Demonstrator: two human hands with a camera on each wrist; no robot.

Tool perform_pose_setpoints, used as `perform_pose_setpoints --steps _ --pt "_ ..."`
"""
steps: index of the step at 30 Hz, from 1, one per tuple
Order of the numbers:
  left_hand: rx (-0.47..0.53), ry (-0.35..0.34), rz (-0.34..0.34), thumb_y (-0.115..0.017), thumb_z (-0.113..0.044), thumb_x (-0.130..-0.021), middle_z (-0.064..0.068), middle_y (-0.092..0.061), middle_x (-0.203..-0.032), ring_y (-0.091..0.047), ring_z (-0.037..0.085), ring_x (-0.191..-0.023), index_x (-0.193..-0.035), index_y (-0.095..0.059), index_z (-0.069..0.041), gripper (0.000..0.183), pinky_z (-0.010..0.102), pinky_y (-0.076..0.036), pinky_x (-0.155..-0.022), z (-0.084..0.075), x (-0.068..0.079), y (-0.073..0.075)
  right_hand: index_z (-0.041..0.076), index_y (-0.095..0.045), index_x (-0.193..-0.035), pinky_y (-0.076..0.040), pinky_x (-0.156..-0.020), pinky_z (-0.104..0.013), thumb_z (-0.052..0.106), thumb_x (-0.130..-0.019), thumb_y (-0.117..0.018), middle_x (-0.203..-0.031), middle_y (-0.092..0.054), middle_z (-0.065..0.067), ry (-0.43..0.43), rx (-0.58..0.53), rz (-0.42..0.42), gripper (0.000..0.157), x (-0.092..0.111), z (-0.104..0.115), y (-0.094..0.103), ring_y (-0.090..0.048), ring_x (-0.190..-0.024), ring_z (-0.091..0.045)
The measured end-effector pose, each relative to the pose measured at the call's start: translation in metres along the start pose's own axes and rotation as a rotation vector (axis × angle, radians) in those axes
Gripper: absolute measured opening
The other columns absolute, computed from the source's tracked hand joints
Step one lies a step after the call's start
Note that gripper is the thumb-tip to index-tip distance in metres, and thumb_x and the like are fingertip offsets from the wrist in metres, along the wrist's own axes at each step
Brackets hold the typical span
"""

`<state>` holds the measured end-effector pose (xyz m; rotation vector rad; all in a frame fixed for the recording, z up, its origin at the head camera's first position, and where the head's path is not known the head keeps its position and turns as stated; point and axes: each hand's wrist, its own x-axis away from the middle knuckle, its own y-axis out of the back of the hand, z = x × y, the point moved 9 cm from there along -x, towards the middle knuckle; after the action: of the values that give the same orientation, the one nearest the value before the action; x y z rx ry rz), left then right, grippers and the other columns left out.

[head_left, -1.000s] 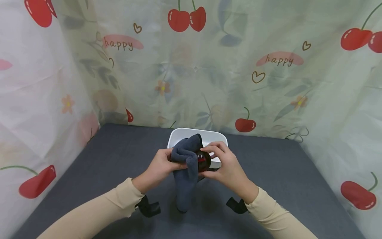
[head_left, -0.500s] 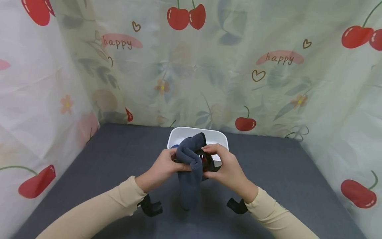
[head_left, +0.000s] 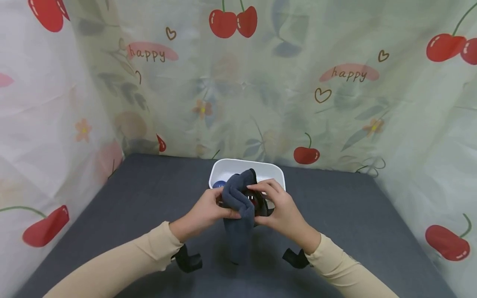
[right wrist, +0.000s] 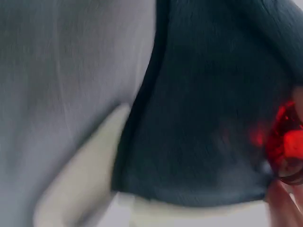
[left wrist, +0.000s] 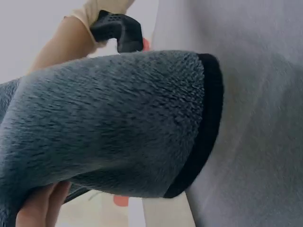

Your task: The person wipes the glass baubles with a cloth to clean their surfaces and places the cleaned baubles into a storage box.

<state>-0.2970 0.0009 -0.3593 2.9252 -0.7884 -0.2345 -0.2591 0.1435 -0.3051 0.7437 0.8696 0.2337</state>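
Note:
A dark blue-grey fleece cloth with a black edge hangs folded in front of the white tub. My left hand grips the cloth between thumb and fingers. To its right, my right hand holds a red, see-through glassy round object between thumb and fingertips. The cloth lies against this object's left side and hides part of it. In the right wrist view, the shiny red object touches the cloth. Cloth fills most of the left wrist view and covers much of that hand.
Just beyond the hands stands a white tub. A blue round shiny object shows inside at its left. The dark grey table spreads around, with patterned curtains behind and at both sides. Black wrist mounts sit under the forearms.
The cloth and left hand have shifted slightly right, wrapping more of the red object. A blue object in the tub has come into view. The right hand has stayed nearly in place.

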Motion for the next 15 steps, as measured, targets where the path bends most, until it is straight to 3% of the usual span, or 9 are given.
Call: perform_pose_setpoints --steps 4,6,11,13,15 --pt "0.031 -0.008 -0.047 -0.077 -0.005 -0.080 0.016 -0.067 -0.114 -0.064 0.018 -0.097 -0.117 -0.064 0.004 0.040 0.033 -0.055 -0.082 -0.0015 0.0018 0.0071 0.019 -0.060 -0.129 -0.054 -0.081 -0.026 0.020 -0.062 -0.092 -0.111 -0.058 0.002 0.031 0.171 0.016 0.075 -0.0013 0.0024 0.0023 -0.060 -0.098 -0.011" --pt "0.059 0.003 -0.044 -0.076 -0.005 -0.081 0.017 -0.067 -0.116 -0.065 0.018 -0.097 -0.118 -0.064 0.004 0.040 0.033 -0.056 -0.082 -0.0019 0.0020 0.0080 0.018 -0.061 -0.127 -0.055 -0.081 -0.025 0.019 -0.063 -0.092 -0.112 -0.059 0.002 0.002 0.112 0.026 0.071 -0.0013 -0.0005 0.0030 -0.060 -0.099 -0.011" --pt "0.031 0.012 -0.012 -0.080 -0.007 -0.078 0.015 -0.066 -0.116 -0.064 0.019 -0.098 -0.121 -0.062 0.002 0.048 0.034 -0.054 -0.085 -0.0050 0.0011 0.0016 0.011 -0.056 -0.125 -0.057 -0.083 -0.028 0.002 -0.065 -0.088 -0.118 -0.059 -0.004 -0.119 -0.199 0.018 0.068 -0.0008 -0.0073 0.0008 -0.061 -0.106 -0.017" --pt "0.012 0.000 -0.015 -0.081 -0.008 -0.076 0.013 -0.066 -0.115 -0.065 0.020 -0.098 -0.120 -0.063 -0.001 0.049 0.035 -0.054 -0.085 -0.0061 0.0009 0.0002 0.009 -0.055 -0.124 -0.056 -0.086 -0.031 0.001 -0.064 -0.088 -0.119 -0.059 -0.005 -0.112 -0.196 0.013 0.069 -0.0022 -0.0048 0.0001 -0.061 -0.108 -0.019" --pt "0.009 -0.011 -0.028 -0.081 -0.008 -0.076 0.013 -0.067 -0.114 -0.065 0.020 -0.099 -0.119 -0.064 -0.001 0.047 0.035 -0.054 -0.085 -0.0065 0.0010 0.0010 0.009 -0.056 -0.122 -0.055 -0.088 -0.032 0.005 -0.063 -0.089 -0.121 -0.058 -0.005 -0.078 -0.082 0.011 0.067 -0.0049 -0.0007 0.0012 -0.059 -0.110 -0.019"
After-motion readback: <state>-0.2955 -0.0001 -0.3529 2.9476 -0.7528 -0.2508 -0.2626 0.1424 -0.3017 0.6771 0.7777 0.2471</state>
